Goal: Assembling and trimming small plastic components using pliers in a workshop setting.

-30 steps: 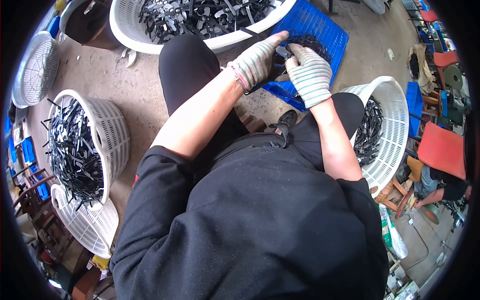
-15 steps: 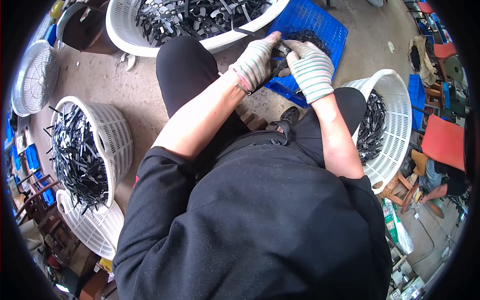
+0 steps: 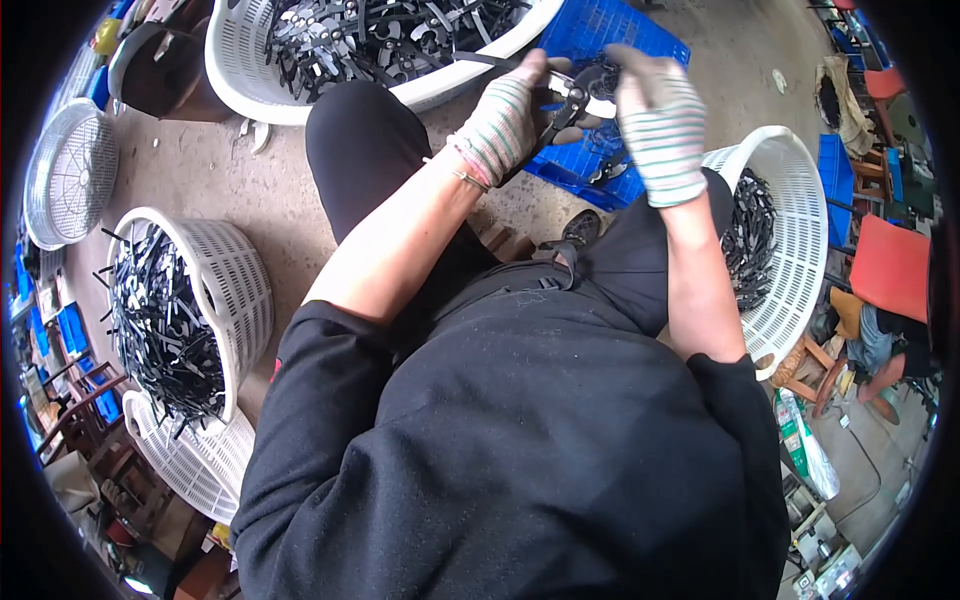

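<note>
My left hand, in a striped knitted glove, is closed around a pair of pruning shears. Its black handles spread apart on either side of the hand, and a short silver blade points to the right from the round pivot. My right hand, gloved alike, is lifted just right of the blade with fingers apart and somewhat blurred; nothing shows in it. Beneath both hands lies a blue plastic crate holding a heap of small dark parts and a few larger black pieces.
A large white basket of black and silver shear parts stands ahead. Similar filled baskets stand at my left and right. Farther right are a red chair and another person's arm.
My right hand has moved off the shears toward the right and its fingers have spread. The shears now show an uncovered pivot and blade, still in my left hand.
</note>
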The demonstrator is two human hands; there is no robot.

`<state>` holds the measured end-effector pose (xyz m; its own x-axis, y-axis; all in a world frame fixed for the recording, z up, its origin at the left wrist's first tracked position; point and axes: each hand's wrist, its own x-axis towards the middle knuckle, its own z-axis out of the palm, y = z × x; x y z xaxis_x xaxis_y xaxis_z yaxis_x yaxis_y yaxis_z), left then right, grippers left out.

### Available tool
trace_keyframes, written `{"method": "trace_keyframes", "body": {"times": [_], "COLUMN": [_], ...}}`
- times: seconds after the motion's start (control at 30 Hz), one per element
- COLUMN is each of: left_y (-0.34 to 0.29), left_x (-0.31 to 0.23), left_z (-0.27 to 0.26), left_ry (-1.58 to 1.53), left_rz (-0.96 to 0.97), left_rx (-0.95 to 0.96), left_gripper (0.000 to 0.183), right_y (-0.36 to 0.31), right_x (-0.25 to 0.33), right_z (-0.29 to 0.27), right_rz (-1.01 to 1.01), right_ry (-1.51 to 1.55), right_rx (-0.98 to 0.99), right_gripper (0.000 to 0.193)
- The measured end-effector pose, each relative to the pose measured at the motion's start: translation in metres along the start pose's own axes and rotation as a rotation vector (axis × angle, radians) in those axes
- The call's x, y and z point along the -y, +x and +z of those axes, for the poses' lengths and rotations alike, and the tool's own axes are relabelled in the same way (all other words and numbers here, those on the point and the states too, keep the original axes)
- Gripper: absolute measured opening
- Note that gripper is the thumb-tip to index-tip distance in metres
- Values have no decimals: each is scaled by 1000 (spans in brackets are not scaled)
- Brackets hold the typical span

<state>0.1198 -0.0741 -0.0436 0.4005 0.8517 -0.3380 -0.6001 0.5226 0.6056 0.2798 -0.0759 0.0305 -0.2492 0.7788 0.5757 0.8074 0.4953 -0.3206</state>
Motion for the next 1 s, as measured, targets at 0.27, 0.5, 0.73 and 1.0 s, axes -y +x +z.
{"method": "trace_keyframes", "body": {"times": [0.27,0.5,0.73,1.0], "left_y": [18,43,52,42], "left_x": [-25,-49,-15,-22], "left_z": [-8,-52,-47,-58], "left_ry": [-306,-336,-118,-21], "left_rz": [42,124,148,59], "left_rx": [-6,-428,-178,-325], "left_gripper": [37,59,41,34], "right_y": [-28,-55,-103,-187], "right_x": [-42,-115,-99,-138], "right_z": [-35,-95,70,164], "right_rz": [172,822,1456,1935], "right_ry": [23,424,799,171], "right_rx": [-103,-441,303,486], "right_gripper": [20,21,30,67]}}
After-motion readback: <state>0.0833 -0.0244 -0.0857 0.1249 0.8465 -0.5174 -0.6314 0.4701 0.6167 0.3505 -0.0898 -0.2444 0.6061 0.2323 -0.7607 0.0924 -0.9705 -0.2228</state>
